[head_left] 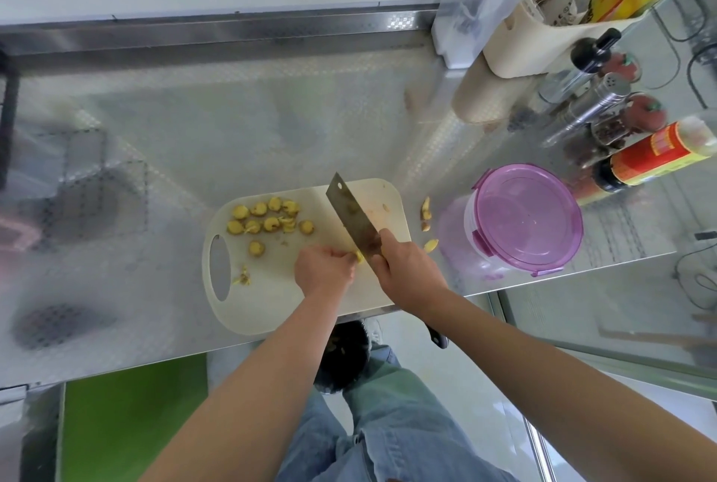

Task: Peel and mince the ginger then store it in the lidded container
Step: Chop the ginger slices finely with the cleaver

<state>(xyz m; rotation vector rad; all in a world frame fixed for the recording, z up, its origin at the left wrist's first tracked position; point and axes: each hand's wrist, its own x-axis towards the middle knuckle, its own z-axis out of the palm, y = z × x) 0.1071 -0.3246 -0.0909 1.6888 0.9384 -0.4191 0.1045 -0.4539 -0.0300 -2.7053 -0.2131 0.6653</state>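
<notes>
Steel counter (232, 112), frame centre: left hand (322, 268) pinches ginger piece (359, 256) steady on board (271, 299) so right hand (407, 270), gripping cleaver (351, 213), can slice it.

Cut into round yellow ginger coins (267, 217), flat across the far left of the cutting board (271, 299). Set against the tilted cleaver (353, 217) blade, mid-board: a small ginger stub (359, 256). Closed under a purple lid: upright container (527, 217), right of the board.
</notes>
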